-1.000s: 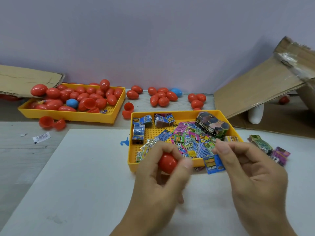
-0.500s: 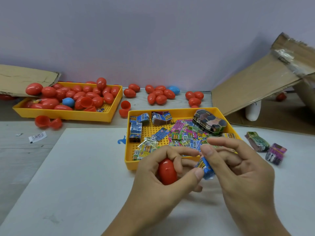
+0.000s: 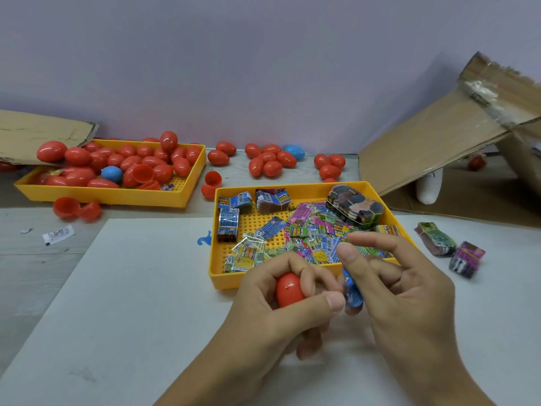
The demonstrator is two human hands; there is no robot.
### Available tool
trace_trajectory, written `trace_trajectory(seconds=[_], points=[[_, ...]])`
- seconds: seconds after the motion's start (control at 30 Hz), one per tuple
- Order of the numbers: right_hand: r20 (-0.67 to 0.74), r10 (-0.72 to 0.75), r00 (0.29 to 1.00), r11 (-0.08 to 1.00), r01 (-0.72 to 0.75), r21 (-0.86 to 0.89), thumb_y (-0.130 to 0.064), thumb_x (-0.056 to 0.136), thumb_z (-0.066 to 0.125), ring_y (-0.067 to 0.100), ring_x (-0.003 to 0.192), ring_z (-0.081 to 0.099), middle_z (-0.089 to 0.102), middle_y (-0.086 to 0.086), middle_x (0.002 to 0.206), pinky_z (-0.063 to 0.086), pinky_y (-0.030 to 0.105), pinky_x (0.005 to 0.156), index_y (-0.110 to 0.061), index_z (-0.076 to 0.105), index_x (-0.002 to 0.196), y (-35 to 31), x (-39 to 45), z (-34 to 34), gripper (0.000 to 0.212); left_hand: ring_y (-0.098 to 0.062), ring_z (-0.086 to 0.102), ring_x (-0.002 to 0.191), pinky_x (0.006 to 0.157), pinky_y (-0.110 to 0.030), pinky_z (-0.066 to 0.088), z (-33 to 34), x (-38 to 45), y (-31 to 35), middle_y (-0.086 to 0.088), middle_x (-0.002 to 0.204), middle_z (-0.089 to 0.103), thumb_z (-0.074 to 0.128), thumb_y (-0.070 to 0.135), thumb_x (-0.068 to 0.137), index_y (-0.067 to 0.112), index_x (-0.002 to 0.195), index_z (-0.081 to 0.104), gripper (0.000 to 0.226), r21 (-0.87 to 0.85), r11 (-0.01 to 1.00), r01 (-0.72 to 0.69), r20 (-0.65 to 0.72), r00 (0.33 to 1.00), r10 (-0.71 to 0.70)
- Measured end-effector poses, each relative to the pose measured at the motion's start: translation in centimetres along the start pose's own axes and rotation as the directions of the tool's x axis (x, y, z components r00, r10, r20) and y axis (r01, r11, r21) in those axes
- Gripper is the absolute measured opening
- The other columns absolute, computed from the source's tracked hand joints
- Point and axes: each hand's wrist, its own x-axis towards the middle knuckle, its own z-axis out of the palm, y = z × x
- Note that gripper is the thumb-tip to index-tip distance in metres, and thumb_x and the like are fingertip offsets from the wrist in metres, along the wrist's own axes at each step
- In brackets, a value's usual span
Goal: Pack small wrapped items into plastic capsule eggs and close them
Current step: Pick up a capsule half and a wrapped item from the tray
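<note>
Left hand (image 3: 281, 306) is gripping a red capsule egg (image 3: 289, 290) while right hand (image 3: 404, 294) is pinching a blue wrapped item (image 3: 352, 294) beside it, near the yellow tray (image 3: 222, 276).

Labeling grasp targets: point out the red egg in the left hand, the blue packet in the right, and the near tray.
red egg (image 3: 288, 290), head view, exposed shell.
blue packet (image 3: 352, 294), head view, wrapper face.
near tray (image 3: 224, 281), head view, front rim.

My single head-worn camera looks forward and down, close over both hands, across the near tray (image 3: 222, 276) toward the far tray (image 3: 117, 197) and the wall (image 3: 263, 68).
</note>
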Motion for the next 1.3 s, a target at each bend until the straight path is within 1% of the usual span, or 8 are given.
trace_trajectory(seconds=[0.23, 0.43, 0.77, 0.93, 1.03, 1.1, 1.2, 1.3], points=[[-0.009, 0.01, 1.0, 1.0, -0.01, 0.01, -0.038, 0.077, 0.069, 0.014, 0.032, 0.047, 0.06, 0.011, 0.045, 0.041, 0.015, 0.038, -0.029, 0.071, 0.091, -0.39, 0.22, -0.23, 0.017, -0.013, 0.053, 0.044, 0.04, -0.023, 0.043, 0.84, -0.3, -0.28, -0.004, 0.083, 0.066, 0.077, 0.028, 0.072, 0.014, 0.065, 0.053, 0.029, 0.227, 0.972, -0.06, -0.146, 0.985, 0.095], [0.021, 0.023, 1.0, 1.0, -0.023, -0.011, -0.035, 0.08, 0.066, 0.016, 0.031, 0.042, 0.052, 0.006, 0.037, 0.041, 0.014, 0.041, -0.026, 0.07, 0.094, -0.08, 0.05, -0.02, 0.017, -0.024, 0.063, 0.052, 0.039, -0.024, 0.045, 0.62, -0.29, -0.21, -0.009, 0.09, 0.07, 0.079, 0.025, 0.071, 0.013, 0.061, 0.057, 0.027, 0.174, 0.984, -0.028, -0.156, 0.986, 0.056], [0.046, 0.026, 0.999, 0.998, -0.023, -0.063, -0.032, 0.084, 0.066, 0.014, 0.032, 0.047, 0.057, 0.007, 0.04, 0.04, 0.015, 0.039, -0.027, 0.069, 0.097, 0.08, -0.05, -0.06, 0.014, -0.018, 0.057, 0.047, 0.037, -0.021, 0.041, 0.54, -0.25, -0.17, -0.006, 0.088, 0.07, 0.081, 0.026, 0.067, 0.016, 0.058, 0.058, 0.027, 0.128, 0.991, -0.039, -0.184, 0.981, 0.062], [0.137, 0.134, 0.982, 0.99, -0.128, -0.053, -0.046, 0.075, 0.064, 0.012, 0.03, 0.045, 0.057, 0.009, 0.041, 0.036, 0.017, 0.036, -0.036, 0.069, 0.094, 0.19, 0.03, -0.01, 0.021, -0.016, 0.054, 0.046, 0.039, -0.019, 0.039, 0.43, -0.23, -0.22, -0.007, 0.093, 0.07, 0.081, 0.022, 0.068, 0.017, 0.057, 0.057, 0.026, 0.129, 0.99, -0.059, -0.153, 0.985, 0.078], [0.164, 0.162, 0.973, 0.986, -0.152, -0.075, -0.048, 0.076, 0.062, 0.012, 0.031, 0.046, 0.055, 0.006, 0.039, 0.037, 0.017, 0.037, -0.038, 0.068, 0.091, 0.1, 0.16, 0.07, 0.019, -0.016, 0.056, 0.045, 0.038, -0.019, 0.04, 0.47, -0.17, -0.29, -0.004, 0.085, 0.07, 0.081, 0.022, 0.067, 0.02, 0.055, 0.056, 0.027, 0.149, 0.987, -0.061, -0.179, 0.98, 0.087], [0.115, 0.125, 0.985, 0.988, -0.114, -0.1, -0.052, 0.082, 0.062, 0.011, 0.037, 0.047, 0.054, 0.005, 0.043, 0.037, 0.017, 0.039, -0.036, 0.064, 0.088, 0.19, 0.27, -0.13, 0.017, -0.017, 0.058, 0.046, 0.038, -0.021, 0.041, 0.53, -0.08, -0.32, -0.005, 0.08, 0.069, 0.081, 0.022, 0.065, 0.02, 0.053, 0.056, 0.028, 0.152, 0.983, -0.099, -0.224, 0.966, 0.132], [0.092, -0.077, 0.993, 0.987, 0.089, -0.131, -0.053, 0.088, 0.061, 0.011, 0.05, 0.04, 0.043, 0.006, 0.058, 0.036, 0.02, 0.047, -0.027, 0.053, 0.083, -0.02, 0.2, -0.64, 0.027, -0.022, 0.065, 0.057, 0.042, -0.026, 0.047, 0.39, 0.09, -0.39, -0.008, 0.078, 0.067, 0.081, 0.019, 0.064, 0.017, 0.052, 0.054, 0.029, 0.143, 0.974, -0.178, -0.293, 0.932, 0.214], [0.249, -0.234, 0.94, 0.946, 0.279, -0.166, -0.049, 0.091, 0.056, 0.012, 0.056, 0.046, 0.047, -0.005, 0.065, 0.039, 0.022, 0.052, -0.029, 0.06, 0.075, -0.41, -0.23, -0.74, 0.027, -0.024, 0.068, 0.061, 0.043, -0.029, 0.048, 0.26, 0.15, -0.38, -0.012, 0.079, 0.065, 0.08, 0.018, 0.064, 0.016, 0.053, 0.054, 0.028, 0.139, 0.968, -0.207, -0.321, 0.916, 0.242]])
